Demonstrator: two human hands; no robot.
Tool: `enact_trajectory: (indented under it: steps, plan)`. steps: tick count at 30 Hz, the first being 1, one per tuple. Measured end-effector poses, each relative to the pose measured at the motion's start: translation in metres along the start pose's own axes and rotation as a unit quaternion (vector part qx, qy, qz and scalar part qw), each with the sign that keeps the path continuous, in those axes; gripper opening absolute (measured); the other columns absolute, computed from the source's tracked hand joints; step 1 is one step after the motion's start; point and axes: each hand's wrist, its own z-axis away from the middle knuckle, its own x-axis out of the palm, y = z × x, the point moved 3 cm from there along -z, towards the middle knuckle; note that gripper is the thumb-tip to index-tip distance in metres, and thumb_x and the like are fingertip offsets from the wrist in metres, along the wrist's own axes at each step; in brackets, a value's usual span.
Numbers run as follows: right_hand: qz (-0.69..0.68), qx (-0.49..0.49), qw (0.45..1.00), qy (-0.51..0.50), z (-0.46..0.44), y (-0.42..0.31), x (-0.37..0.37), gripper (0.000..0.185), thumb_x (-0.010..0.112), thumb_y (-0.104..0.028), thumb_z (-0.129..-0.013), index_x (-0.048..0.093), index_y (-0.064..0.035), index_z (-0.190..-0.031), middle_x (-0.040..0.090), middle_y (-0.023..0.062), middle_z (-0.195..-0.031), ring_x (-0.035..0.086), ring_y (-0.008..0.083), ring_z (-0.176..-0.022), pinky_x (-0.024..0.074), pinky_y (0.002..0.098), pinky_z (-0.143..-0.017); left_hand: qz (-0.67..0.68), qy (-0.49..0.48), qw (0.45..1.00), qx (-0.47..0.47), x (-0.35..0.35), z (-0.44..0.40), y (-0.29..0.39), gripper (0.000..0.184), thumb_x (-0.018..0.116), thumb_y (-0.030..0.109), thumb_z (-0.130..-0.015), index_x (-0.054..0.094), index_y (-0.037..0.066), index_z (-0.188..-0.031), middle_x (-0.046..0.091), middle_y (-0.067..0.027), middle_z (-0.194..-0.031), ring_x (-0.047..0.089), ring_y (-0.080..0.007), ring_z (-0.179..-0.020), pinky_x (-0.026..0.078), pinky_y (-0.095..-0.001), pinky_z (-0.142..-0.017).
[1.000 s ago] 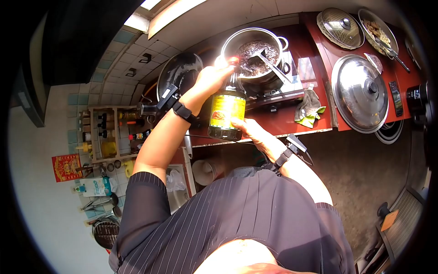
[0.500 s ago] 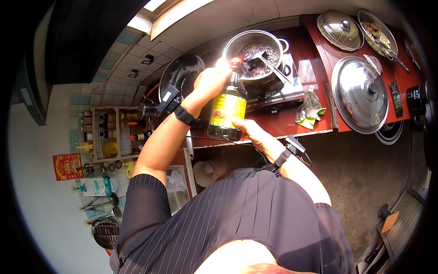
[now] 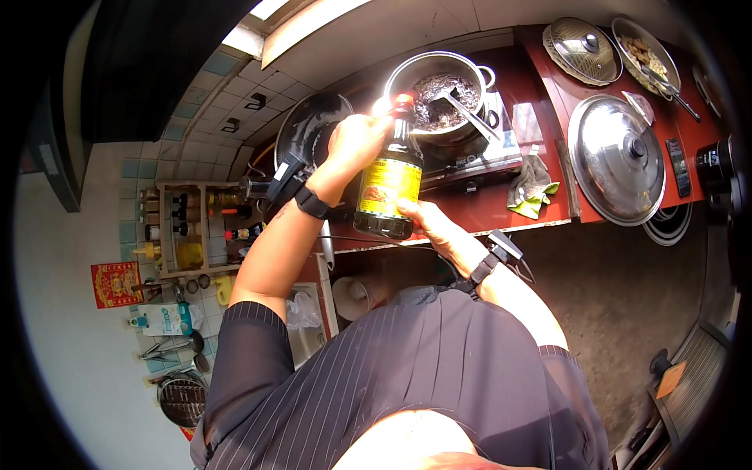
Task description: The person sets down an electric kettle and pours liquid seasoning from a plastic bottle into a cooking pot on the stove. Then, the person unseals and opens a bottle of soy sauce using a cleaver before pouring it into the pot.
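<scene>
A large dark sauce bottle (image 3: 389, 186) with a yellow label and a red cap is held nearly upright in front of my body. My left hand (image 3: 356, 143) is closed around the upper part of the bottle, just below the cap; some fingers are hidden and lit by glare. Lower down, my right hand (image 3: 439, 227) grips the bottle's side near its base. Just beyond the bottle stands a steel pot (image 3: 393, 72) on a cooktop (image 3: 505, 157). Dark contents fill part of the pot, and a long-handled utensil (image 3: 474, 119) leans in it.
A black pan (image 3: 301, 117) lies left of the pot. To the right are a grey-green cloth (image 3: 533, 186), a big steel lid (image 3: 615, 176), a glass lid (image 3: 576, 59) and a pan of food (image 3: 644, 55). A bottle rack (image 3: 196, 211) stands at left.
Hardly anything differs. The bottle and both hands have shifted slightly left in view, with the grip unchanged.
</scene>
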Motion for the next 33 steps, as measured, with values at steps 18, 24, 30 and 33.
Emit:
enact_trajectory:
  steps: [18, 24, 30, 33]
  plan:
    - [0.014, -0.036, 0.999, -0.004, -0.016, 0.01, 0.001, 0.067, 0.068, -0.053, -0.092, 0.061, -0.0012, -0.133, 0.071, 0.0077, -0.119, 0.068, 0.0152, -0.104, 0.0525, 0.031, -0.094, 0.145, -0.077, 0.985, -0.048, -0.02, -0.005, 0.0, 0.047, 0.072, 0.044, -0.094, 0.065, 0.004, -0.072, 0.061, 0.0, -0.065, 0.053, -0.0078, -0.056, 0.047, -0.0256, -0.055]
    - [0.015, 0.007, 1.0, -0.021, -0.014, 0.01, 0.002, 0.082, 0.069, -0.061, -0.088, 0.054, -0.0029, -0.144, 0.064, 0.0132, -0.132, 0.059, 0.0198, -0.118, 0.0459, 0.0351, -0.099, 0.144, -0.082, 0.985, -0.041, -0.019, -0.011, -0.004, 0.046, 0.073, 0.043, -0.093, 0.066, 0.004, -0.072, 0.06, 0.0003, -0.065, 0.052, -0.0078, -0.055, 0.046, -0.0252, -0.054]
    - [0.021, -0.016, 0.999, -0.021, -0.013, 0.008, 0.008, 0.084, 0.068, -0.064, -0.088, 0.054, -0.0033, -0.144, 0.064, 0.0115, -0.133, 0.058, 0.0196, -0.119, 0.0452, 0.0353, -0.099, 0.131, -0.084, 0.987, -0.048, -0.025, -0.005, 0.001, 0.046, 0.073, 0.044, -0.093, 0.066, 0.004, -0.072, 0.059, -0.0003, -0.063, 0.052, -0.008, -0.054, 0.044, -0.0253, -0.053]
    - [0.016, -0.026, 0.999, -0.013, -0.013, 0.008, 0.009, 0.077, 0.068, -0.06, -0.089, 0.057, -0.0029, -0.139, 0.066, 0.0097, -0.128, 0.061, 0.018, -0.115, 0.0466, 0.0338, -0.098, 0.137, -0.087, 0.985, -0.056, -0.022, -0.007, -0.004, 0.046, 0.073, 0.044, -0.093, 0.065, 0.004, -0.072, 0.059, -0.0004, -0.063, 0.051, -0.0081, -0.053, 0.044, -0.0252, -0.053]
